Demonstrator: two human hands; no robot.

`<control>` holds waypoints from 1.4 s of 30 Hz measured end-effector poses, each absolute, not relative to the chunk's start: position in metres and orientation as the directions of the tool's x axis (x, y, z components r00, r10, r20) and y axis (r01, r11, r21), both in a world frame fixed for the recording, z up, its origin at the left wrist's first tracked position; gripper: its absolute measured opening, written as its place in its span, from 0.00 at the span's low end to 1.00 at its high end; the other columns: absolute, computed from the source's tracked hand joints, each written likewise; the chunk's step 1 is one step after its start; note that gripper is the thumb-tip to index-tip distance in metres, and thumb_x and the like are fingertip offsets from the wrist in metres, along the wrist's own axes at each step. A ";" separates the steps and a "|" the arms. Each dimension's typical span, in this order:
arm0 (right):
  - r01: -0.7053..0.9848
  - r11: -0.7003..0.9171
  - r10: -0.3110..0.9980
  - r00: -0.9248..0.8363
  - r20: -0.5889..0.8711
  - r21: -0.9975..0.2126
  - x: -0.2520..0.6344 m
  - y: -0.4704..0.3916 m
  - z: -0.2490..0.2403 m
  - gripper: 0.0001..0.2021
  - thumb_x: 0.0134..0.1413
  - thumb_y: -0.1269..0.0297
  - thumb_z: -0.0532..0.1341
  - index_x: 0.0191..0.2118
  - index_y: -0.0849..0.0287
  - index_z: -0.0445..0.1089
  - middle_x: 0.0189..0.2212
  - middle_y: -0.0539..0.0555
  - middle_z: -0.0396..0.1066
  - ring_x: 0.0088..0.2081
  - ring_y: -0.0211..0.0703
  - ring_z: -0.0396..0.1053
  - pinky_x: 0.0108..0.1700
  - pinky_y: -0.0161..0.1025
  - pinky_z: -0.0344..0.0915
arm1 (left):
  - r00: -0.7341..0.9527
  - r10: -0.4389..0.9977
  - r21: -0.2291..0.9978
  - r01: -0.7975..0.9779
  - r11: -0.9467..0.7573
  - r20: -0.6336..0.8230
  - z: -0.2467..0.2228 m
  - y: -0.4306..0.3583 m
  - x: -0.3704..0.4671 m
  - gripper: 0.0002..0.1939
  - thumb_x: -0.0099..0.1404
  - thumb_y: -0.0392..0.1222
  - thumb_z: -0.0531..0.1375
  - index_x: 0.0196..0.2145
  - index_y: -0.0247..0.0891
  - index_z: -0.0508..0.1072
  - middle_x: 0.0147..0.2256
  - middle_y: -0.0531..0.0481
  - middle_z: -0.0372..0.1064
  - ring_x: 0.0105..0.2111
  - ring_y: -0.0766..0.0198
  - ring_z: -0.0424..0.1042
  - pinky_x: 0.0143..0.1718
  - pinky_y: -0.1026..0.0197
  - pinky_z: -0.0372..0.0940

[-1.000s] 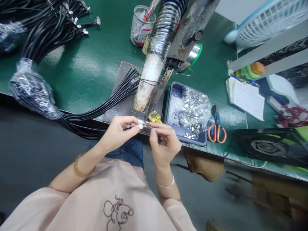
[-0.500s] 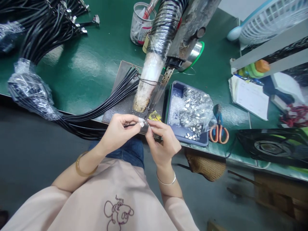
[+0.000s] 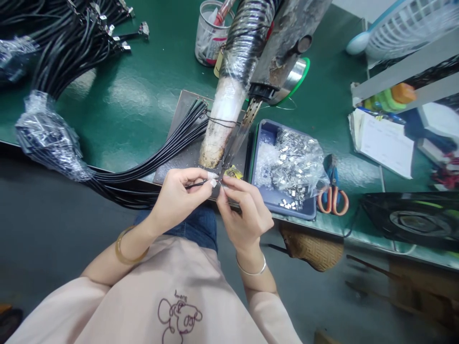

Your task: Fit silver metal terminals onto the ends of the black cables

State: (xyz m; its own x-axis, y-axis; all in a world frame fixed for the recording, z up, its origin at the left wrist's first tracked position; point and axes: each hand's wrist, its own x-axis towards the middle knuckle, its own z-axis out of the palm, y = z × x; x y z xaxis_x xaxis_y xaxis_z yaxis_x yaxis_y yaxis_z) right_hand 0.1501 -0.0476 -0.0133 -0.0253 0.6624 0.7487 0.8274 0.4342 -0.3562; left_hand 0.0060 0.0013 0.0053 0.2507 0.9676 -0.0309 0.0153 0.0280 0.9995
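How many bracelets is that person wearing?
2: a tan bracelet around the left wrist and a silver bracelet around the right wrist. The sleeves may hide more.

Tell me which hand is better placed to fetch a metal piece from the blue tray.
The right hand, I'd judge: it is nearer the blue tray, while the left hand is farther off and pinches a black cable. Whether the right fingers hold anything is too small to tell.
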 end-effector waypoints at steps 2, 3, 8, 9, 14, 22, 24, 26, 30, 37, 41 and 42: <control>0.831 0.430 0.665 -0.027 0.747 -0.352 0.150 -0.048 -0.012 0.12 0.57 0.79 0.67 0.38 0.52 0.70 0.40 0.54 0.83 0.40 0.42 0.82 0.44 0.36 0.80 | 0.249 0.968 0.999 0.006 0.042 -0.042 0.006 0.001 0.006 0.08 0.57 0.38 0.63 0.27 0.32 0.81 0.19 0.53 0.67 0.20 0.71 0.62 0.22 0.68 0.59; 0.833 0.429 0.666 -0.030 0.745 -0.350 0.149 -0.049 -0.011 0.12 0.57 0.79 0.67 0.38 0.51 0.70 0.41 0.53 0.83 0.40 0.42 0.83 0.44 0.36 0.80 | 0.250 0.967 0.999 0.000 0.051 -0.050 0.006 0.001 0.006 0.08 0.57 0.38 0.63 0.27 0.32 0.81 0.19 0.53 0.67 0.20 0.70 0.62 0.22 0.68 0.60; 0.839 0.447 0.673 -0.086 0.735 -0.311 0.150 -0.050 -0.012 0.13 0.56 0.78 0.66 0.38 0.51 0.69 0.42 0.53 0.83 0.41 0.42 0.83 0.43 0.34 0.79 | 0.264 0.960 0.996 -0.001 0.092 -0.089 0.002 0.001 0.004 0.07 0.55 0.39 0.64 0.26 0.33 0.81 0.19 0.53 0.66 0.21 0.70 0.62 0.22 0.68 0.59; 0.841 0.450 0.670 -0.095 0.737 -0.300 0.150 -0.050 -0.012 0.13 0.57 0.78 0.66 0.38 0.51 0.69 0.42 0.53 0.83 0.41 0.42 0.83 0.42 0.34 0.79 | 0.265 0.960 0.995 0.002 0.096 -0.094 0.002 0.001 0.004 0.07 0.55 0.39 0.64 0.27 0.32 0.81 0.19 0.53 0.66 0.21 0.70 0.62 0.22 0.68 0.59; 0.839 0.445 0.669 -0.079 0.739 -0.313 0.152 -0.051 -0.014 0.11 0.59 0.77 0.65 0.38 0.51 0.69 0.40 0.53 0.83 0.40 0.42 0.83 0.42 0.35 0.79 | 0.287 0.955 0.997 0.000 0.082 -0.078 0.003 0.001 0.004 0.07 0.56 0.39 0.63 0.25 0.32 0.79 0.17 0.56 0.60 0.19 0.73 0.54 0.20 0.69 0.52; 0.846 0.424 0.681 -0.063 0.730 -0.323 0.153 -0.050 -0.012 0.10 0.60 0.76 0.66 0.40 0.51 0.71 0.38 0.53 0.82 0.38 0.41 0.82 0.42 0.36 0.80 | 0.295 0.953 0.998 0.029 0.057 -0.063 0.006 0.002 0.006 0.06 0.56 0.38 0.62 0.27 0.32 0.77 0.17 0.59 0.53 0.19 0.74 0.49 0.19 0.69 0.47; 0.844 0.424 0.685 -0.062 0.726 -0.327 0.153 -0.050 -0.011 0.10 0.60 0.76 0.66 0.40 0.52 0.71 0.38 0.53 0.82 0.38 0.41 0.82 0.42 0.36 0.79 | 0.297 0.953 0.998 0.029 0.055 -0.061 0.007 0.002 0.006 0.06 0.56 0.38 0.62 0.27 0.32 0.76 0.17 0.59 0.53 0.19 0.74 0.49 0.19 0.69 0.47; 0.842 0.425 0.685 -0.060 0.726 -0.331 0.153 -0.050 -0.011 0.10 0.60 0.76 0.66 0.40 0.52 0.72 0.39 0.53 0.82 0.39 0.40 0.81 0.42 0.36 0.79 | 0.300 0.952 0.999 0.026 0.048 -0.053 0.007 0.001 0.005 0.05 0.57 0.37 0.62 0.27 0.32 0.76 0.17 0.60 0.52 0.19 0.74 0.48 0.19 0.69 0.46; 0.844 0.422 0.689 -0.060 0.722 -0.332 0.152 -0.051 -0.008 0.10 0.59 0.76 0.66 0.39 0.53 0.72 0.39 0.53 0.82 0.39 0.41 0.82 0.44 0.35 0.79 | 0.309 0.950 0.999 0.023 0.032 -0.037 0.009 0.001 0.005 0.06 0.57 0.37 0.61 0.27 0.31 0.76 0.18 0.60 0.51 0.19 0.75 0.47 0.19 0.69 0.45; 0.851 0.425 0.682 -0.078 0.728 -0.307 0.150 -0.050 -0.005 0.11 0.58 0.79 0.65 0.36 0.55 0.67 0.38 0.56 0.83 0.38 0.39 0.82 0.43 0.32 0.78 | 0.326 0.943 0.997 0.009 0.073 -0.072 0.010 0.004 0.004 0.07 0.57 0.38 0.61 0.27 0.30 0.76 0.18 0.60 0.50 0.19 0.75 0.46 0.18 0.69 0.44; 0.850 0.421 0.694 -0.077 0.715 -0.317 0.151 -0.050 -0.007 0.10 0.59 0.78 0.65 0.37 0.54 0.67 0.37 0.55 0.82 0.38 0.39 0.82 0.42 0.32 0.78 | 0.337 0.938 0.997 0.026 0.076 -0.080 0.008 0.004 0.003 0.06 0.57 0.37 0.61 0.27 0.31 0.75 0.18 0.60 0.50 0.19 0.75 0.46 0.18 0.69 0.44; 0.852 0.413 0.698 -0.070 0.713 -0.320 0.151 -0.050 -0.007 0.10 0.59 0.78 0.65 0.37 0.54 0.67 0.37 0.54 0.82 0.38 0.39 0.82 0.41 0.32 0.78 | 0.337 0.938 0.997 0.031 0.069 -0.075 0.007 0.003 0.003 0.06 0.57 0.37 0.61 0.27 0.31 0.75 0.18 0.60 0.50 0.19 0.75 0.46 0.18 0.69 0.44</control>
